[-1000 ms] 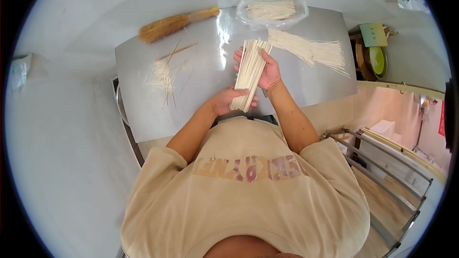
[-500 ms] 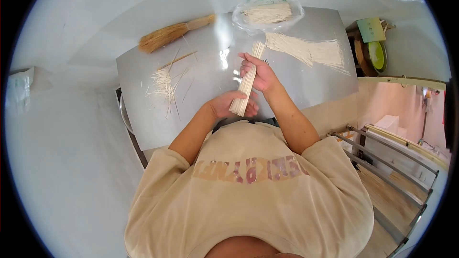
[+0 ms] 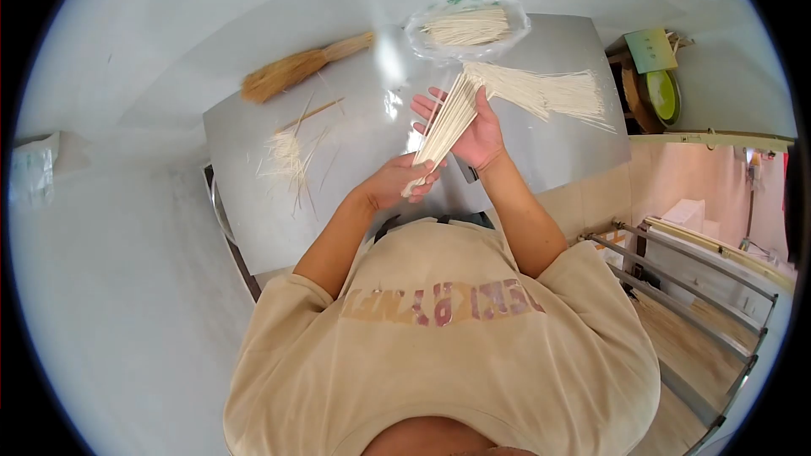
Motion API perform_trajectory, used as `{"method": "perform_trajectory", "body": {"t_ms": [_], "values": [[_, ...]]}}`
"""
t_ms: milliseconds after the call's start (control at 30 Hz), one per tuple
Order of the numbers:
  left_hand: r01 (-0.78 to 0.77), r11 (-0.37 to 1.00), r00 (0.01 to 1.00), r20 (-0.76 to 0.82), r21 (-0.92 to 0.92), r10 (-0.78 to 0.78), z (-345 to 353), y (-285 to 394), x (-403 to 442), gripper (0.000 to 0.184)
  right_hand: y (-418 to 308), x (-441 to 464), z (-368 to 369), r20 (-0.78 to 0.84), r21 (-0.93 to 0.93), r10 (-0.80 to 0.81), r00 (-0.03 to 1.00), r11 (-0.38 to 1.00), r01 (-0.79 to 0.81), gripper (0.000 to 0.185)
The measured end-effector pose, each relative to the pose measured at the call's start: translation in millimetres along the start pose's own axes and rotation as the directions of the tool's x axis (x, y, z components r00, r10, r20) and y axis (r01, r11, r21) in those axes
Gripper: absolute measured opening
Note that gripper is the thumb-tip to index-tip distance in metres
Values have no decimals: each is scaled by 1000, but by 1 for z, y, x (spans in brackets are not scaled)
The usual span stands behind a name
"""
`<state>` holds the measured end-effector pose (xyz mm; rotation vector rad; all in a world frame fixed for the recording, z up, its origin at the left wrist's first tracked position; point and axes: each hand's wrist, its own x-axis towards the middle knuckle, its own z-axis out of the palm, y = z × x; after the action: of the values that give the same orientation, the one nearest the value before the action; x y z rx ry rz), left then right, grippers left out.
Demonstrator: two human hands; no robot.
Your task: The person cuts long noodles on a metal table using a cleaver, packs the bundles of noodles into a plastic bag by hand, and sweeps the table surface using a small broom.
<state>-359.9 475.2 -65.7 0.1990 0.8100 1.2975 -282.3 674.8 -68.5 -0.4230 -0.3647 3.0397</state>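
My left hand (image 3: 400,181) is closed around the near end of a bundle of thin pale sticks (image 3: 450,121). The far end of the bundle fans out above it. Behind the fanned part is my right hand (image 3: 480,137), palm up with fingers spread and thumb raised, the sticks lying across it. Just beyond the bundle's far end, a loose pile of similar sticks (image 3: 553,95) lies on the metal table (image 3: 359,139). Whether these are dry noodles or wooden sticks I cannot tell.
A clear plastic bag (image 3: 467,27) with more sticks stands at the table's back edge. A straw brush (image 3: 291,73) lies at the back left, near a thin brown stick (image 3: 311,115) and scattered sticks (image 3: 287,154). To the right are a green bowl (image 3: 664,96) and a metal rack (image 3: 701,333).
The bundle has spread from a tight column into a fan. My right hand has opened from its grip, while my left hand has closed on the near end.
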Motion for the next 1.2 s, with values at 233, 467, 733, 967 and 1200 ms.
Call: {"method": "perform_trajectory", "body": {"t_ms": [233,467,733,967,1200], "values": [[-36,995,972,-228,89,56,-7,-1,12,30,-3,-7,-18,126,19,-43,991,999,41,104],[-90,940,822,-508,329,256,-9,-11,22,30,7,-19,-52,-140,-154,67,988,984,-88,90],[26,981,964,-263,194,27,0,-8,20,37,19,-7,-29,-66,-216,34,997,975,-48,75],[0,990,971,-237,138,33,-7,-14,29,42,7,-4,-13,22,31,-27,999,999,26,73],[-21,992,979,-198,126,45,-16,-13,34,36,0,1,-23,82,110,-3,997,994,-6,76]]}}
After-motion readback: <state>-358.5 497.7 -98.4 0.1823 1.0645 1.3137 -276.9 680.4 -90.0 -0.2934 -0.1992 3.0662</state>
